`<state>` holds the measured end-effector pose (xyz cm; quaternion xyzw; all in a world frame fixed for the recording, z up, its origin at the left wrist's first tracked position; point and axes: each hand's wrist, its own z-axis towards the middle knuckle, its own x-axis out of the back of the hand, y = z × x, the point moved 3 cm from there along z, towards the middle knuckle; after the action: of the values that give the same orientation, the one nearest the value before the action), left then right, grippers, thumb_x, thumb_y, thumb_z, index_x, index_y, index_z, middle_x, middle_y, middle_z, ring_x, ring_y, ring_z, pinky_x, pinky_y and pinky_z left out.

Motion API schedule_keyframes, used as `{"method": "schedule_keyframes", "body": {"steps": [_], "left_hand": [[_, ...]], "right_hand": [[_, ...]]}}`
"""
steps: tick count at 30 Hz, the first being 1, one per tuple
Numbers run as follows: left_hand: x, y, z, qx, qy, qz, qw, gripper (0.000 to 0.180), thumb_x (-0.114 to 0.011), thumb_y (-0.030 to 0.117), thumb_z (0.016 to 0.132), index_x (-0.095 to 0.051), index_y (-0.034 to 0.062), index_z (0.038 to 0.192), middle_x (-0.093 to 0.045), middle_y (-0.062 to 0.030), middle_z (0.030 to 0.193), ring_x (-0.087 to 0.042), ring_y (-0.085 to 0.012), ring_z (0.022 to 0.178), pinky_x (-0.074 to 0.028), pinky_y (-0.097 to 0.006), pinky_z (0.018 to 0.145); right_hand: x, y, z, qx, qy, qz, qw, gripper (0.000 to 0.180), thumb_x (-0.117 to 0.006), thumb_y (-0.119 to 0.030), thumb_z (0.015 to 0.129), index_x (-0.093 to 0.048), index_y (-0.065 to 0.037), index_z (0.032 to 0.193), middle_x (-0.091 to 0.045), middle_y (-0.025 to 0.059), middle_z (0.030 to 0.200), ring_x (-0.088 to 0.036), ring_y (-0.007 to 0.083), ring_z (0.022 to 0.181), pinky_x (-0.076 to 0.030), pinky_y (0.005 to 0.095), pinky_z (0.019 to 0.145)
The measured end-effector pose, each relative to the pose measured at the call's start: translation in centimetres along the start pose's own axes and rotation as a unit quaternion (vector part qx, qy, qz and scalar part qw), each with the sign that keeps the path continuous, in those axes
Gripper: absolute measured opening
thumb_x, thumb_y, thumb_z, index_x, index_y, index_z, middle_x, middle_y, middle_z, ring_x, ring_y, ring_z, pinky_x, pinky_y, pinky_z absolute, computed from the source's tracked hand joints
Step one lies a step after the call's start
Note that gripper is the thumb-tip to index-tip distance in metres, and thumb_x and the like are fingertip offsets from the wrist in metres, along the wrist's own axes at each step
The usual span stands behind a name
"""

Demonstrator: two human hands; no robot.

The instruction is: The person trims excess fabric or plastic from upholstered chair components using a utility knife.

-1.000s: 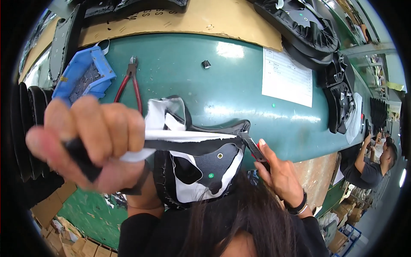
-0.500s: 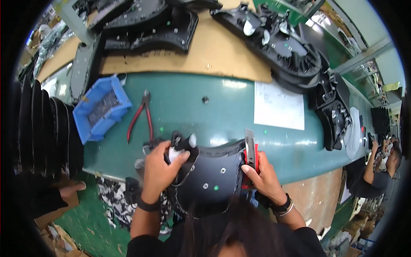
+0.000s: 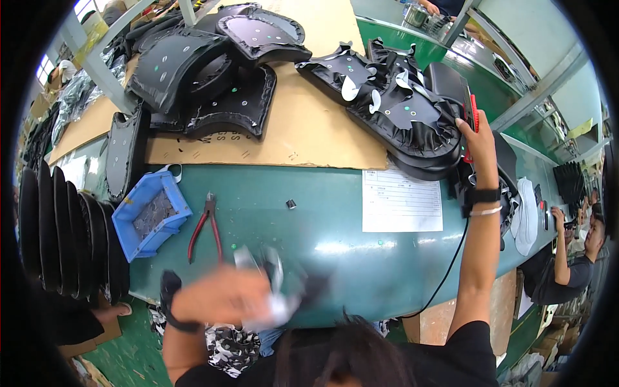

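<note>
Black seat cover (image 3: 412, 122) lies upper right of the frame on the pile beside the cardboard sheet (image 3: 309, 129), under the raised right hand (image 3: 477, 138), which grips a red-handled tool (image 3: 472, 113). Left hand (image 3: 225, 297), lower centre, is motion-blurred, closed around pale scraps (image 3: 274, 303); exact grip unclear. Risk, as judged: the tool's trailing cord (image 3: 451, 264) could snag on the green table (image 3: 322, 226) edge. Red pliers (image 3: 206, 226) and blue bin (image 3: 151, 216) sit centre left. Tool head is hidden.

left hand (image 3: 222, 298) motion-blurred, white thing (image 3: 274, 309) in it unclear
</note>
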<state>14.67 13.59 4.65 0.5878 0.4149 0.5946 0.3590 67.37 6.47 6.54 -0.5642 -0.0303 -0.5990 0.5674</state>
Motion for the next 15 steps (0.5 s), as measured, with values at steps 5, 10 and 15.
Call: {"method": "schedule_keyframes", "body": {"steps": [5,10,15], "left_hand": [[-7.0,-0.4,-4.9,0.243,-0.208,0.097,0.943,0.040,-0.067,0.048,0.086,-0.068,0.0117,0.102,-0.068,-0.0121,0.096,-0.064,-0.0324,0.083,-0.046,-0.041,0.063],[-2.5,2.0,-0.7,0.172,0.199,-0.066,0.963,0.031,-0.072,0.028,0.086,-0.065,0.0052,0.106,-0.068,-0.0075,0.095,-0.066,-0.0233,0.091,-0.050,-0.033,0.084],[-2.5,0.4,0.7,0.135,0.419,-0.032,0.897,0.039,-0.070,0.027,0.086,-0.061,0.0060,0.118,-0.061,-0.0116,0.118,-0.058,-0.0245,0.110,-0.046,-0.035,0.093]], "right_hand": [[-1.1,-1.7,-0.7,-0.120,-0.150,0.153,0.969,0.046,-0.076,-0.037,0.081,-0.055,-0.011,0.112,-0.051,-0.0010,0.080,-0.049,0.0072,0.064,-0.040,0.0247,0.049],[-5.4,-4.5,-7.9,-0.170,-0.156,0.333,0.914,0.051,-0.081,-0.023,0.073,-0.052,-0.009,0.114,-0.052,-0.0011,0.083,-0.052,0.0089,0.066,-0.044,0.0233,0.050],[-4.5,-8.4,-19.6,-0.223,-0.260,0.417,0.842,0.062,-0.080,-0.010,0.070,-0.050,-0.003,0.125,-0.055,-0.0022,0.090,-0.054,0.0084,0.076,-0.048,0.0246,0.065]]}}
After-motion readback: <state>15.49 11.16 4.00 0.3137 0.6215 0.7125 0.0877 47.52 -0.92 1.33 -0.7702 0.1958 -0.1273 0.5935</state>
